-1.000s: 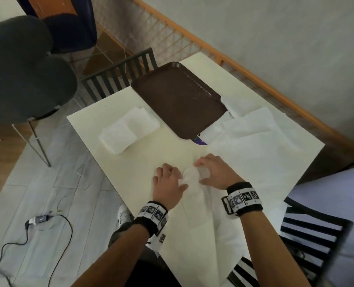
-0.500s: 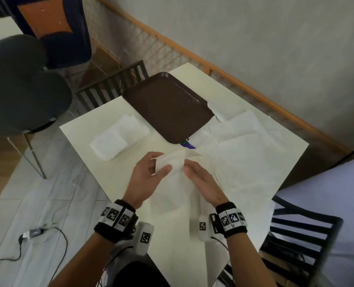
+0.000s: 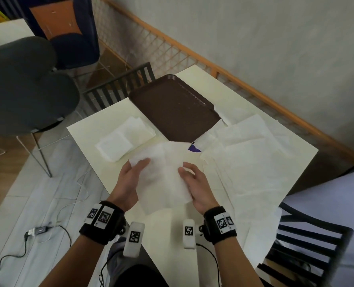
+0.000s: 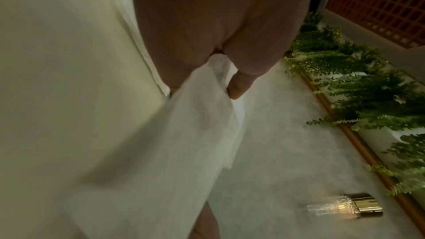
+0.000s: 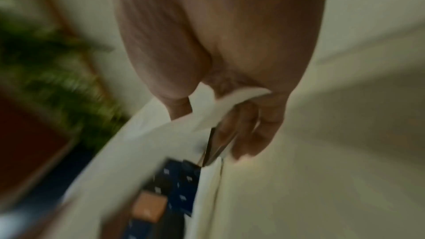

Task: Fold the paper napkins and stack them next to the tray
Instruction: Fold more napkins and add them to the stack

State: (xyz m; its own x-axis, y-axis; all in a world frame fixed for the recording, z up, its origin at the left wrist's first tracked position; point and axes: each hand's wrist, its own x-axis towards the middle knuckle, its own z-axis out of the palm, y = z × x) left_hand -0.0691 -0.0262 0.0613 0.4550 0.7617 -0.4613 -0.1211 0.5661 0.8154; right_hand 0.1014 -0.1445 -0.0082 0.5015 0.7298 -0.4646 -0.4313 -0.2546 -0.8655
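Tray (image 3: 172, 108) blocks ahead; left prob. free.

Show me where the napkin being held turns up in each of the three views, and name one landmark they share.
Head: the napkin hangs at centre, above the table, between the left hand and right hand.
Left wrist: the napkin runs from the centre down to the lower left, pinched at its top.
Right wrist: the napkin, blurred, runs from the centre to the lower left.
Shared landmark: the orange wooden rail along the wall.

1. No readable text, brand or number is shown
2. Only black-and-white square marker patterns are carried on the left wristband (image 3: 101, 217) and right wristband (image 3: 223, 222)
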